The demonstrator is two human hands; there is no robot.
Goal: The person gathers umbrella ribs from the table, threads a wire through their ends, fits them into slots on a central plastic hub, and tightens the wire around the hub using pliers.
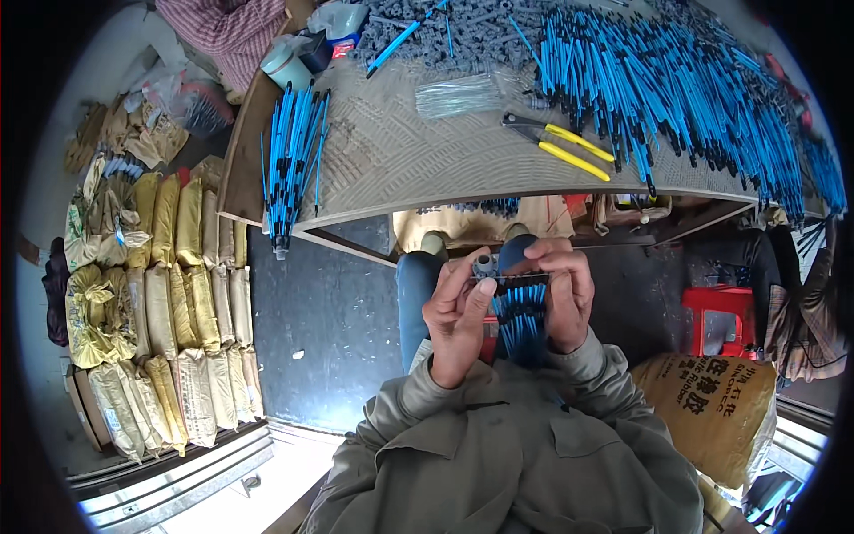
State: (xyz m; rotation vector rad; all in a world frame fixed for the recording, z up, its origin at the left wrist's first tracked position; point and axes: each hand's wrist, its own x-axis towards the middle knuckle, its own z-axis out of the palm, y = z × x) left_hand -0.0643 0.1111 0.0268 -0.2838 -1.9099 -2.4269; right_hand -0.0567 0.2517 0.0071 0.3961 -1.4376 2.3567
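A wooden workbench point(391, 169) with a grooved, pale top spans the upper part of the view. A neat bundle of blue rods with black tips point(292, 160) lies along its left end, overhanging the front edge. A far larger heap of blue rods point(676, 89) covers the right half. Yellow-handled pliers point(560, 142) lie near the middle, just beside a clear plastic packet point(458, 95). Small grey plastic parts point(471, 36) are piled along the back. Near the back left corner sit a pale green lidded cup point(285, 64) and a crumpled plastic bag point(336, 20).
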